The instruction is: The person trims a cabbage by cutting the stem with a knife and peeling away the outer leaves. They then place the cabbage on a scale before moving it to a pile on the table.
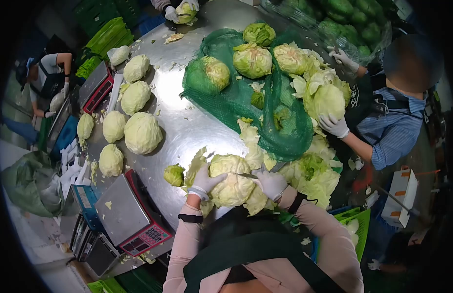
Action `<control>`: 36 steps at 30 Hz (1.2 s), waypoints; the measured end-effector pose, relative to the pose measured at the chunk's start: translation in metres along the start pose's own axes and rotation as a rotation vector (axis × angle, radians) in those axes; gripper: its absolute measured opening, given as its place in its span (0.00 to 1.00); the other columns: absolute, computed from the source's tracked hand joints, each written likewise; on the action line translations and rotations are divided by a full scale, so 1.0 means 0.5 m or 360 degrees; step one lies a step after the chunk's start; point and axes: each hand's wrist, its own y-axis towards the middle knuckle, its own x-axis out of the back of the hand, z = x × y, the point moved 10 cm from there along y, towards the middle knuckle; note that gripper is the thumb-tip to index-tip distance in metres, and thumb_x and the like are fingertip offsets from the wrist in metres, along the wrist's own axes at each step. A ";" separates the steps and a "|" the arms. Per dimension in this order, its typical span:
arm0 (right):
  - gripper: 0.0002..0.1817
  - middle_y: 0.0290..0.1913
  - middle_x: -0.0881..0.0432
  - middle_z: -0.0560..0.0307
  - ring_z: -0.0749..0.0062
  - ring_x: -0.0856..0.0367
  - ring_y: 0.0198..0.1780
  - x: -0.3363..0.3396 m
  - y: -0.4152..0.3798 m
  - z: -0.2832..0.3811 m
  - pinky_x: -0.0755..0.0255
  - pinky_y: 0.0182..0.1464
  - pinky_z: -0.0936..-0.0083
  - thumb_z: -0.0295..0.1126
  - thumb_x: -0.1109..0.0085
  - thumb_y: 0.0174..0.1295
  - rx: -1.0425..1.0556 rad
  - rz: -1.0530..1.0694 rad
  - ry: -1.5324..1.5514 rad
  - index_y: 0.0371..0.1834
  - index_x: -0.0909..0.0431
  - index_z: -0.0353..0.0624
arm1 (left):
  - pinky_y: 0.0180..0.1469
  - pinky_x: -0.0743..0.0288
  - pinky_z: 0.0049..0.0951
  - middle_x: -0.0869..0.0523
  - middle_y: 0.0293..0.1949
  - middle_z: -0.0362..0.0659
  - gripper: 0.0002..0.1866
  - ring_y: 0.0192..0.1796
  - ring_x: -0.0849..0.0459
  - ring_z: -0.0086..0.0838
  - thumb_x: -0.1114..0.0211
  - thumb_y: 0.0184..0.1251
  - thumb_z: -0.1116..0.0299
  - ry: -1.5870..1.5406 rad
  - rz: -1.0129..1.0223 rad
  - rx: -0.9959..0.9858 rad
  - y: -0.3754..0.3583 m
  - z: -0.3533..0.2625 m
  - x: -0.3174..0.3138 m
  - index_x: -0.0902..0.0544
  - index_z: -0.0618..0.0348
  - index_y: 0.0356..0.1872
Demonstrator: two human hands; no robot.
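Observation:
A pale green cabbage [231, 181] with loose outer leaves sits at the near edge of the metal table, right before me. My left hand [207, 179], in a white glove, grips its left side. In my gloved right hand [271, 184] is a knife [247, 175], its blade lying against the top of the cabbage; the handle is mostly hidden in my fingers. Torn outer leaves [253, 146] spread beyond and to the right of the cabbage. A small green cabbage [174, 175] rests just left of my left hand.
Several trimmed cabbages [143, 133] stand on the table [172, 115] at the left, near a scale [126, 210]. A green net [221, 105] carries untrimmed cabbages. At the right a co-worker's gloved hand [334, 125] holds a leafy cabbage [326, 100]. Another person works at the far edge.

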 end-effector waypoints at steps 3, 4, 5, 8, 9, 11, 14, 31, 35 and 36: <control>0.13 0.23 0.25 0.57 0.63 0.23 0.22 -0.009 -0.010 -0.010 0.30 0.23 0.70 0.45 0.49 0.62 0.0017 0.0053 0.0069 0.38 0.24 0.48 | 0.52 0.29 0.30 0.20 0.46 0.52 0.36 0.48 0.21 0.35 0.26 0.47 0.55 -0.0045 0.0016 0.0045 -0.001 -0.005 -0.001 0.28 0.70 0.52; 0.12 0.24 0.25 0.59 0.65 0.23 0.24 -0.025 -0.016 -0.015 0.29 0.25 0.71 0.44 0.48 0.62 0.0008 0.0168 0.0111 0.38 0.23 0.49 | 0.51 0.28 0.30 0.20 0.46 0.52 0.36 0.48 0.21 0.35 0.26 0.47 0.55 -0.0121 0.0020 0.0047 -0.003 -0.006 -0.002 0.28 0.70 0.52; 0.12 0.24 0.25 0.59 0.65 0.23 0.24 -0.031 -0.016 -0.018 0.29 0.25 0.71 0.44 0.48 0.62 0.0012 0.0172 0.0115 0.38 0.23 0.49 | 0.51 0.28 0.30 0.20 0.46 0.52 0.36 0.48 0.21 0.35 0.26 0.47 0.55 -0.0121 0.0017 0.0053 -0.003 0.004 -0.002 0.28 0.70 0.52; 0.12 0.25 0.25 0.59 0.65 0.23 0.24 -0.017 -0.005 -0.022 0.29 0.26 0.70 0.44 0.48 0.62 0.0055 0.0013 0.0210 0.37 0.24 0.49 | 0.52 0.29 0.30 0.20 0.45 0.52 0.35 0.48 0.21 0.35 0.26 0.47 0.55 0.0064 -0.0001 -0.0010 0.005 0.001 0.002 0.28 0.70 0.52; 0.12 0.24 0.25 0.58 0.64 0.23 0.24 -0.007 0.004 -0.025 0.30 0.26 0.70 0.44 0.48 0.62 0.0019 -0.0054 0.0196 0.36 0.24 0.49 | 0.52 0.29 0.30 0.20 0.45 0.53 0.36 0.48 0.21 0.35 0.26 0.47 0.55 0.0017 -0.0005 0.0000 -0.001 -0.016 0.004 0.28 0.70 0.52; 0.12 0.24 0.25 0.58 0.63 0.23 0.24 0.011 0.026 -0.027 0.30 0.26 0.70 0.45 0.48 0.62 -0.0013 -0.0116 0.0180 0.36 0.24 0.49 | 0.53 0.29 0.30 0.20 0.45 0.53 0.36 0.48 0.21 0.35 0.26 0.47 0.55 -0.0035 -0.0009 0.0013 -0.002 -0.019 0.002 0.28 0.70 0.53; 0.13 0.25 0.23 0.54 0.60 0.22 0.25 0.004 0.063 -0.049 0.29 0.26 0.67 0.45 0.51 0.63 -0.0195 -0.0015 0.0190 0.34 0.25 0.48 | 0.53 0.29 0.30 0.20 0.46 0.54 0.37 0.49 0.21 0.36 0.26 0.47 0.55 0.0155 -0.0072 -0.0047 0.004 -0.014 0.011 0.29 0.70 0.55; 0.18 0.24 0.25 0.62 0.80 0.28 0.19 -0.109 0.197 -0.079 0.33 0.21 0.83 0.37 0.35 0.53 -0.0558 0.0426 0.1865 0.41 0.25 0.35 | 0.59 0.34 0.35 0.26 0.54 0.56 0.46 0.56 0.26 0.43 0.24 0.41 0.57 0.0436 -0.0341 -0.0556 -0.081 -0.078 0.004 0.35 0.64 0.63; 0.14 0.21 0.27 0.65 0.82 0.30 0.16 -0.046 0.198 -0.058 0.35 0.18 0.82 0.34 0.37 0.54 -0.0641 0.0376 0.2129 0.35 0.25 0.35 | 0.62 0.37 0.39 0.30 0.56 0.56 0.48 0.59 0.31 0.47 0.23 0.40 0.59 0.0477 -0.0414 -0.0856 -0.116 -0.151 0.034 0.38 0.62 0.64; 0.12 0.21 0.28 0.65 0.83 0.31 0.16 -0.002 0.201 -0.035 0.36 0.18 0.83 0.34 0.37 0.54 -0.0625 0.0355 0.2174 0.32 0.27 0.36 | 0.63 0.37 0.39 0.30 0.58 0.55 0.49 0.59 0.31 0.47 0.22 0.39 0.60 0.0622 -0.0460 -0.1001 -0.127 -0.170 0.039 0.39 0.61 0.65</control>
